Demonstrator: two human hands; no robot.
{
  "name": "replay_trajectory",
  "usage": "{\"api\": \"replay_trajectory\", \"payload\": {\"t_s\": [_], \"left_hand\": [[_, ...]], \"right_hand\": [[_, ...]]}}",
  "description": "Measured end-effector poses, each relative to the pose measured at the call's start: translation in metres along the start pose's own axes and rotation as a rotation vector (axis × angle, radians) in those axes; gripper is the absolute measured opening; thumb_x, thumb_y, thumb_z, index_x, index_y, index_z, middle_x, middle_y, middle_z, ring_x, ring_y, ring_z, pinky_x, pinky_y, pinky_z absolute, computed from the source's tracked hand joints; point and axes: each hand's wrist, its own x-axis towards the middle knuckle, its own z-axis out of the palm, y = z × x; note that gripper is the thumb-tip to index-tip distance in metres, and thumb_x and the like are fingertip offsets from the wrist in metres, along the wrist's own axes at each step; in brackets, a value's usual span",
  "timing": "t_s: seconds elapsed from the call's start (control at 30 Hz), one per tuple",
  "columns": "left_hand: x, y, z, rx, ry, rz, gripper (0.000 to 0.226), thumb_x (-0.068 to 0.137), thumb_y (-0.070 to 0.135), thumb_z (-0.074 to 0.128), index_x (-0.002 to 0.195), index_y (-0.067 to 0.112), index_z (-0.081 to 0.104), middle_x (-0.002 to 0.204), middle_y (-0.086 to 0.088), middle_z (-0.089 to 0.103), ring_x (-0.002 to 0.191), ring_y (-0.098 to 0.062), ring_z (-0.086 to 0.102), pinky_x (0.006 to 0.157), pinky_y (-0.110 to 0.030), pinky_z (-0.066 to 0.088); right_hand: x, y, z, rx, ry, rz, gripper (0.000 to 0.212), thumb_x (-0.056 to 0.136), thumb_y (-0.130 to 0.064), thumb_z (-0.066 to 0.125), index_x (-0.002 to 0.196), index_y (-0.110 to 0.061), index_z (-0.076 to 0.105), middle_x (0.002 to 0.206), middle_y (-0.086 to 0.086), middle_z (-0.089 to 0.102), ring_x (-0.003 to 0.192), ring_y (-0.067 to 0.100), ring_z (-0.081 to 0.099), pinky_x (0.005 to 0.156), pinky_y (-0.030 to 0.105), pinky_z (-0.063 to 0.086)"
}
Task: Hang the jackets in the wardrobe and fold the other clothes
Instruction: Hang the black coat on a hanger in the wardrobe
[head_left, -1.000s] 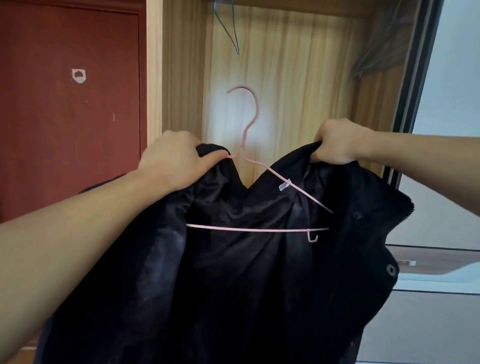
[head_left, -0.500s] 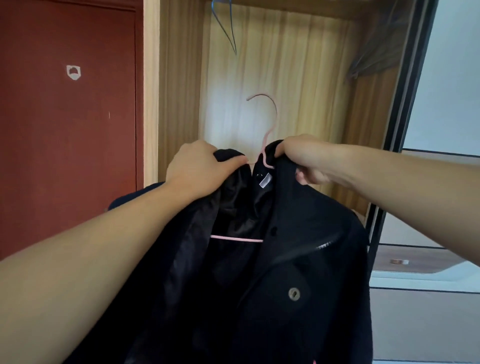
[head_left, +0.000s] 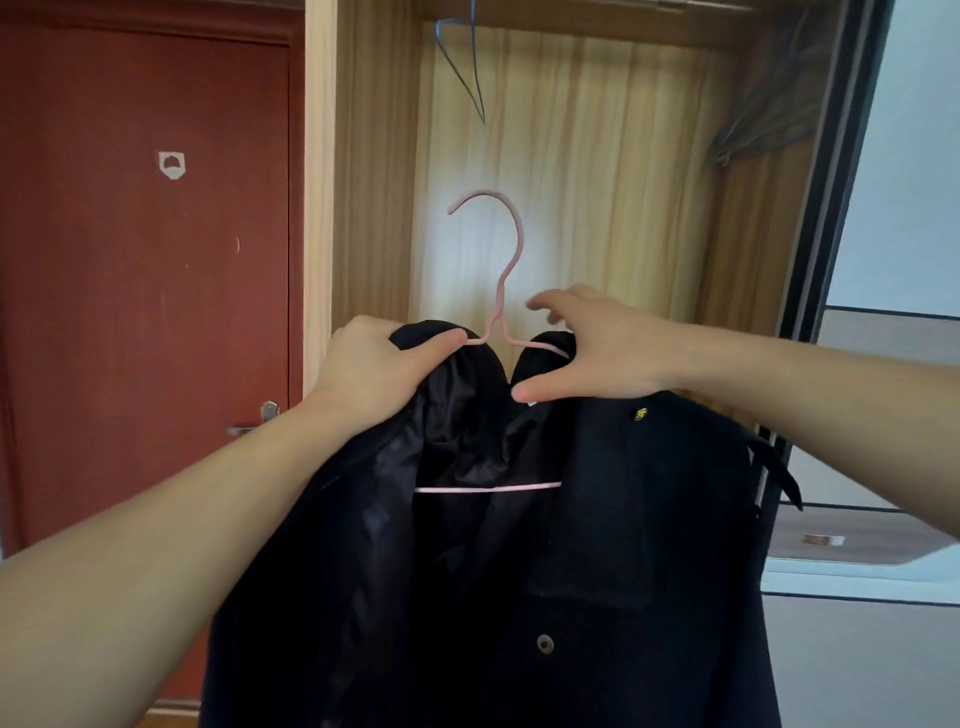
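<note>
A black jacket (head_left: 597, 545) hangs on a pink wire hanger (head_left: 506, 270) that I hold up in front of the open wardrobe (head_left: 597, 182). My left hand (head_left: 374, 369) grips the jacket's left shoulder and the hanger's arm under it, thumb pressed near the hanger's neck. My right hand (head_left: 592, 353) hovers over the right shoulder of the jacket with fingers spread and relaxed, thumb touching the collar. The hanger's hook stands free above both hands. Its lower bar shows inside the open front of the jacket.
An empty blue wire hanger (head_left: 462, 67) hangs at the top of the wardrobe. More grey hangers (head_left: 769, 114) sit at its upper right. A red door (head_left: 145, 291) with a handle stands to the left. The dark sliding-door frame (head_left: 826, 249) borders the wardrobe on the right.
My right hand has let go of the collar and opened its fingers. The jacket's right side now sits over the hanger, which has moved up and slightly left.
</note>
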Motion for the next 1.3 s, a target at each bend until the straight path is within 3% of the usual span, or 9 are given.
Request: {"api": "replay_trajectory", "payload": {"t_s": [0.1,0.17,0.27,0.4,0.53,0.77,0.9,1.13,1.3], "left_hand": [[0.002,0.007,0.008,-0.009,-0.023,0.023,0.062,0.072,0.061,0.071,0.077,-0.001,0.072,0.068,-0.014,0.068,0.055,-0.010,0.056,0.054,-0.025,0.042],[0.001,0.011,0.010,-0.015,-0.051,0.048,0.059,0.075,0.056,0.073,0.073,-0.003,0.070,0.061,-0.009,0.062,0.050,-0.006,0.051,0.049,-0.020,0.037],[0.002,0.012,0.003,-0.016,-0.153,0.054,0.046,0.082,0.051,0.070,0.072,0.006,0.073,0.063,-0.004,0.068,0.053,-0.004,0.057,0.054,-0.020,0.041],[0.014,0.003,-0.033,0.107,-0.137,-0.019,0.036,0.088,0.049,0.065,0.063,0.023,0.070,0.052,0.015,0.065,0.053,0.000,0.061,0.053,-0.017,0.044],[0.018,-0.013,-0.050,0.396,-0.294,-0.024,0.051,0.088,0.055,0.060,0.077,0.008,0.075,0.070,-0.009,0.068,0.064,-0.017,0.061,0.064,-0.026,0.047],[0.016,-0.012,-0.030,0.408,-0.176,0.068,0.058,0.093,0.047,0.058,0.060,0.000,0.054,0.071,-0.019,0.059,0.064,-0.026,0.056,0.058,-0.030,0.041],[0.014,-0.003,-0.012,0.294,-0.187,0.058,0.052,0.091,0.046,0.061,0.058,0.006,0.060,0.063,-0.007,0.058,0.055,-0.011,0.054,0.054,-0.024,0.040],[0.021,-0.016,-0.006,0.299,-0.289,0.039,0.027,0.092,0.040,0.064,0.090,0.016,0.077,0.083,-0.002,0.073,0.078,-0.017,0.067,0.073,-0.030,0.052],[0.015,-0.021,0.021,0.449,-0.171,0.150,0.031,0.090,0.038,0.064,0.120,0.031,0.062,0.118,0.002,0.064,0.115,-0.025,0.056,0.095,-0.040,0.046]], "right_hand": [[0.008,-0.011,0.009,0.211,0.120,-0.094,0.032,0.081,-0.045,0.067,0.086,-0.014,0.065,0.079,-0.007,0.060,0.078,0.010,0.059,0.072,0.024,0.046],[0.014,-0.011,0.007,0.426,0.046,-0.009,0.036,0.085,-0.042,0.066,0.073,-0.007,0.065,0.055,-0.004,0.055,0.056,0.008,0.053,0.063,0.022,0.040],[0.019,-0.002,0.003,0.459,-0.046,0.053,0.045,0.087,-0.053,0.060,0.063,-0.015,0.055,0.044,-0.002,0.051,0.051,0.010,0.051,0.074,0.024,0.045],[0.018,0.026,0.002,0.554,-0.112,0.099,0.046,0.092,-0.047,0.057,0.059,-0.018,0.043,0.051,-0.002,0.035,0.053,0.016,0.032,0.059,0.025,0.036],[0.014,0.036,0.012,0.531,-0.176,0.145,0.046,0.093,-0.044,0.056,0.058,-0.017,0.045,0.051,-0.002,0.038,0.051,0.014,0.035,0.057,0.023,0.036],[0.020,0.012,0.026,0.592,-0.102,0.149,0.037,0.095,-0.034,0.058,0.071,-0.008,0.070,0.049,-0.003,0.045,0.046,0.013,0.044,0.060,0.027,0.055],[0.020,0.001,0.024,0.746,-0.077,0.169,0.025,0.096,-0.022,0.058,0.088,-0.003,0.073,0.067,0.002,0.045,0.041,0.010,0.029,0.039,0.020,0.029],[0.015,0.008,0.016,0.849,-0.097,0.232,0.020,0.093,-0.011,0.057,0.107,0.001,0.064,0.062,0.001,0.041,0.038,0.007,0.025,0.035,0.017,0.019],[0.017,0.013,0.011,0.983,-0.022,0.339,0.003,0.094,-0.009,0.049,0.096,-0.010,0.051,0.067,0.003,0.043,0.041,0.008,0.022,0.037,0.016,0.017]]}}
